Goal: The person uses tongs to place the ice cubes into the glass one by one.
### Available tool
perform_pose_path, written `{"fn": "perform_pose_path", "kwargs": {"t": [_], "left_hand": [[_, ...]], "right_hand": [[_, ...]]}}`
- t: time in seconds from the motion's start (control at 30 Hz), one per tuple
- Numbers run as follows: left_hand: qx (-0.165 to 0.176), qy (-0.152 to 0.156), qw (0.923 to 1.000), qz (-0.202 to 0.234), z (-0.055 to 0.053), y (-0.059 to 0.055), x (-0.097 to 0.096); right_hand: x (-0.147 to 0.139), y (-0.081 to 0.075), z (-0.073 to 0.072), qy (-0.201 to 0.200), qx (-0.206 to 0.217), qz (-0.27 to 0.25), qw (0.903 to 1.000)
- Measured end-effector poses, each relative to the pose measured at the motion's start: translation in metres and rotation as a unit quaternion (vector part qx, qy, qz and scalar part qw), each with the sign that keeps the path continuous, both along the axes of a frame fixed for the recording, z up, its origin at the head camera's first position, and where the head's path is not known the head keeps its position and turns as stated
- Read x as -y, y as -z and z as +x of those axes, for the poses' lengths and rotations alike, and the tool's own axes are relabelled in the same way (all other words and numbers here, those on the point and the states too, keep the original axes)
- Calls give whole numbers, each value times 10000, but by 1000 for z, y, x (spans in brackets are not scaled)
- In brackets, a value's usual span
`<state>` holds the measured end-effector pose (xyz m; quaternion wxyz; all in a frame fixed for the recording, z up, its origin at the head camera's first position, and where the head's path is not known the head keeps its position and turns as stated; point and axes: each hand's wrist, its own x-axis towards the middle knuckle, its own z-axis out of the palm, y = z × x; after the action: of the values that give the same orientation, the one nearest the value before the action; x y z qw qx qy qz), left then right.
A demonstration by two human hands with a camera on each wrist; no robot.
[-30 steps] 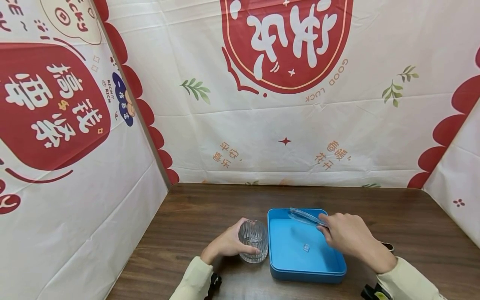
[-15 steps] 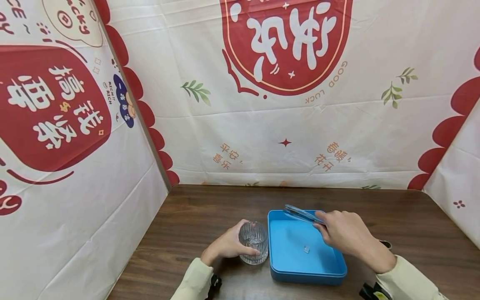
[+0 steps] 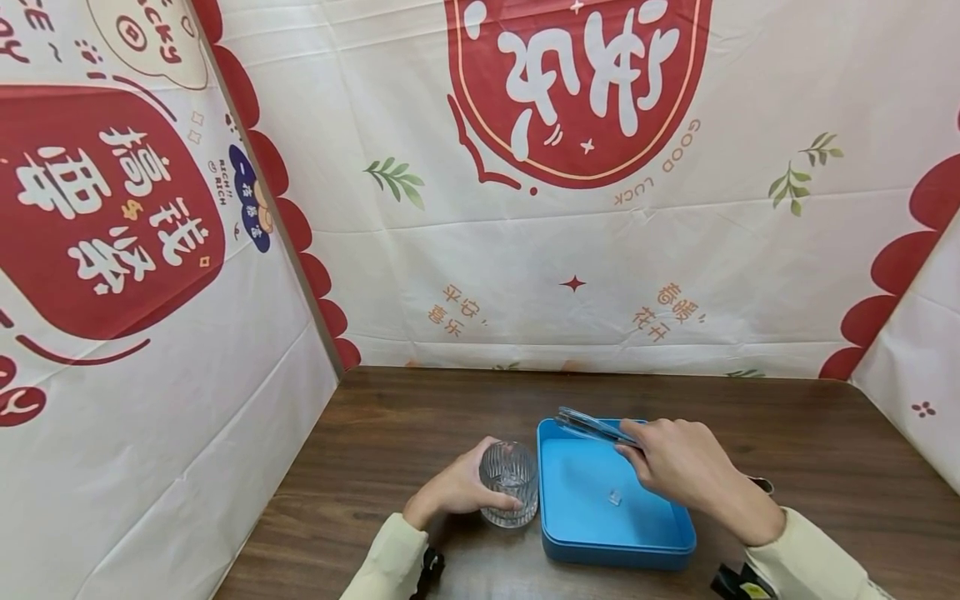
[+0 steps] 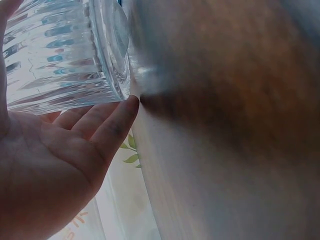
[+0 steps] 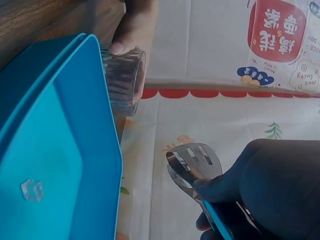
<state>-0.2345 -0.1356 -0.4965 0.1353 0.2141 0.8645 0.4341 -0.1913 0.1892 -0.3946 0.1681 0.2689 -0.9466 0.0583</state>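
A ribbed clear drinking glass [image 3: 508,471] stands on the table, and my left hand [image 3: 456,485] holds it with the thumb on the near side and the fingers behind. In the left wrist view, the fingers lie along the ribbed wall of the glass [image 4: 55,60]. My right hand [image 3: 675,460] grips a pair of tongs [image 3: 590,426] over the far part of a blue box [image 3: 573,475]. Slotted metal heads and a blue handle show on the tongs [image 5: 195,162] in the right wrist view; their heads sit near each other. One small clear cube [image 3: 614,497] lies on the box floor.
The brown wooden table [image 3: 420,408] extends around the box and glass. Behind it hangs a white printed cloth [image 3: 525,250], with another cloth wall [image 3: 187,433] on the left. The glass stands close beside the box's left wall.
My right hand has moved left and slightly up with the tongs, whose heads now reach past the box's far left corner region. My left hand and the glass stay in place.
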Motion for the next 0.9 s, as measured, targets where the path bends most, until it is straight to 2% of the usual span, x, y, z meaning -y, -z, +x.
{"fn": "perform_pose_path", "kwargs": {"t": [0.9], "left_hand": [[-85,17,9999,-108,1,0,0]], "right_hand": [[27,-7,5,-397,100,-116,9991]]}}
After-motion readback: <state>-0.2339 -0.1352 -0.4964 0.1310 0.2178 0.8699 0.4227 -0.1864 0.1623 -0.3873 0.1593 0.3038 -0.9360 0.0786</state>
